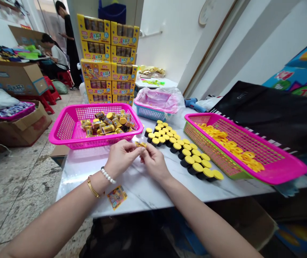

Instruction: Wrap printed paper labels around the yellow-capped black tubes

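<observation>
Above the middle of the white table, my left hand and my right hand meet, fingers pinched around a small yellow printed piece. My fingers cover much of it, so whether it is a label or a wrapped little cup is unclear. Just beyond them, a pink basket holds a heap of small cups in yellow printed wraps. To the right of my right hand stand rows of black pieces with yellow tops. A flat printed yellow sheet lies near my left wrist.
At right, a pink basket holds yellow rings. Behind are a plastic-lined basket, a blue tool and stacked yellow boxes. Two people are in the left background, near cardboard boxes.
</observation>
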### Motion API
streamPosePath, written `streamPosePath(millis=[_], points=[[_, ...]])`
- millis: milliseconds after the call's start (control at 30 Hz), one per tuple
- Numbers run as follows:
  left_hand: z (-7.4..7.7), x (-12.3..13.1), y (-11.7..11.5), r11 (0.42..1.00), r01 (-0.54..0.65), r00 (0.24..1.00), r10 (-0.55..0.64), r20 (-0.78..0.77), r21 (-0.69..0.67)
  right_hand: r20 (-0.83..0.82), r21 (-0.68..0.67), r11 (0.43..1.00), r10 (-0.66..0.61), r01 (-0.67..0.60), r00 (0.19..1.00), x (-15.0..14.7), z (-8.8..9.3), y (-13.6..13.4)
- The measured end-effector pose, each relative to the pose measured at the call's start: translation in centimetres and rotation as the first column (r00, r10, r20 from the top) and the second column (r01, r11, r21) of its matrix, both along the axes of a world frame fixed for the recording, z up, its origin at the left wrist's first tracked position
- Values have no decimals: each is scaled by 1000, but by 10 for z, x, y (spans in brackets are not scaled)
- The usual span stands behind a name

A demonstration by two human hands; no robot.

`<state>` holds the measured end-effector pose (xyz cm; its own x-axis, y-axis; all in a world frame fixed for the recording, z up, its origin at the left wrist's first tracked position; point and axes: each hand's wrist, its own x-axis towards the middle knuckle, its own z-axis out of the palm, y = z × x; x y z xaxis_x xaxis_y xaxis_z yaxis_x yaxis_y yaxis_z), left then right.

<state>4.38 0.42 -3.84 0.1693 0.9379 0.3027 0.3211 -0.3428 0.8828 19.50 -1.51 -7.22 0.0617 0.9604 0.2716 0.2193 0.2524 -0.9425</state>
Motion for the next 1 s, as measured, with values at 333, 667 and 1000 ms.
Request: streamPosePath(millis=[333, 667, 1000], points=[[1, -2, 9, 967, -43, 982, 86, 165, -250, 268, 141, 989, -83, 46, 960, -3, 3, -2], [13, -5, 9, 877, 96, 947, 66, 315, -471, 519, 326, 937, -291, 128, 804, 30, 16, 13], [7, -9, 16, 707, 381, 848, -10, 530, -596, 875, 457, 885, -465, 86, 135, 55, 8, 28]])
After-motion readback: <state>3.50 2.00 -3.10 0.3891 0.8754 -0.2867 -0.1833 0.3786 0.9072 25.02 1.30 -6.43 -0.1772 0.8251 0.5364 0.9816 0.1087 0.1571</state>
